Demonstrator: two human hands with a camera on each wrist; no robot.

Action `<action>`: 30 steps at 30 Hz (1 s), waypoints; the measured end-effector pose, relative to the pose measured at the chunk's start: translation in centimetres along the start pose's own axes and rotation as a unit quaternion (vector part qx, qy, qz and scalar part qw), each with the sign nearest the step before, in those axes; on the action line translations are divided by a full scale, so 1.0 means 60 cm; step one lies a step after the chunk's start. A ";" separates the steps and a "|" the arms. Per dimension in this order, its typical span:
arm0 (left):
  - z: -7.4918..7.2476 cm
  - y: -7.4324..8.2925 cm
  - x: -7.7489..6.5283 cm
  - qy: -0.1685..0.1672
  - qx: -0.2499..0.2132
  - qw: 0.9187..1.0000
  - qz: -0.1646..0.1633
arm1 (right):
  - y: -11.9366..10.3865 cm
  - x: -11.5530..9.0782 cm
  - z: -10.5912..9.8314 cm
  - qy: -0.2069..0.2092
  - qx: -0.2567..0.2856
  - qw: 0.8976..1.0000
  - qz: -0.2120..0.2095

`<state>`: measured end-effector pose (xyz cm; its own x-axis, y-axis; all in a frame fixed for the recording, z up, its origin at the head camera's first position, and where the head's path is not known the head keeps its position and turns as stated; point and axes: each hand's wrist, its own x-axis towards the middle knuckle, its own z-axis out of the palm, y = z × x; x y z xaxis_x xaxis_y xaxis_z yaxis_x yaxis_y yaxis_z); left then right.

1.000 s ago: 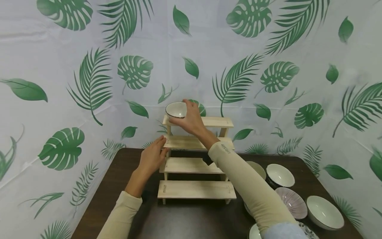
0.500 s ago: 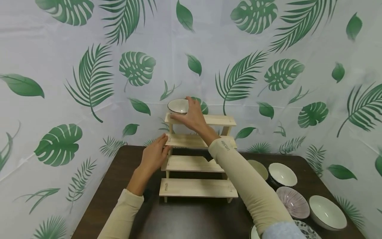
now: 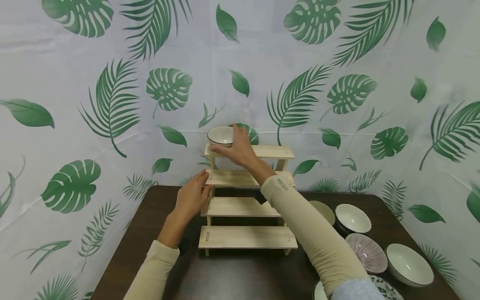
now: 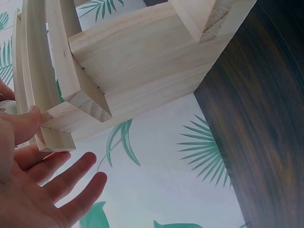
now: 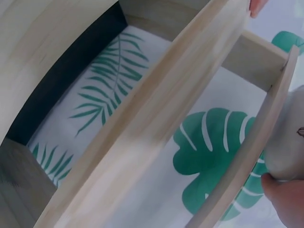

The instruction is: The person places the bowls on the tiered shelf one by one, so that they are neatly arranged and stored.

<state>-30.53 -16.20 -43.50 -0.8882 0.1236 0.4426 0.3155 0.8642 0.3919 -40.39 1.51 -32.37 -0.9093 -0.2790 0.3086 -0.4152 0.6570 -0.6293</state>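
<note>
little has moved since the frame a second back: the white bowl seems just a touch farther back over the top shelf of the wooden stand. it is at the left end of that shelf; whether its foot bears fully on the wood, i cannot tell. the right hand, partly curled, holds it from the right, thumb low on the near side, fingers towards the far rim. the left hand pinches the left end of the stand's second shelf from the top between thumb and index finger, its other fingers loose and spread.

shiny and pale, the bowl looks glazed: probably stiff, fairly light, slick, and apt to chip if it drops off the stand. its round wall favours a wide hold, thumb below the rim and fingers opposite. the stand itself looks light and might shift if bumped, so its plank ends are sensible to steady. right of the stand sit more bowls, among them a pinkish bowl, presumably just as breakable.
</note>
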 end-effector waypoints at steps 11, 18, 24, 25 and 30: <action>0.000 0.001 0.002 -0.010 -0.011 1.000 -0.005 | -0.001 0.003 0.012 0.017 -0.002 1.000 -0.001; 0.002 0.003 0.002 -0.009 -0.014 1.000 -0.007 | -0.005 0.003 0.015 0.005 -0.007 1.000 0.004; 0.001 0.002 0.001 -0.014 -0.017 1.000 -0.011 | -0.009 0.004 0.015 0.007 -0.018 1.000 0.003; 0.001 0.002 0.001 -0.013 -0.017 1.000 -0.011 | -0.009 0.004 0.015 0.007 -0.021 1.000 0.004; 0.001 0.004 0.001 -0.014 -0.017 1.000 -0.011 | -0.007 0.004 0.014 0.003 -0.027 1.000 0.009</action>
<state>-30.52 -15.96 -43.45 -0.9040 0.1186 0.4108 0.3065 0.8496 0.4292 -40.44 0.57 -32.65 -0.9162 -0.2624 0.3028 -0.3969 0.6988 -0.5951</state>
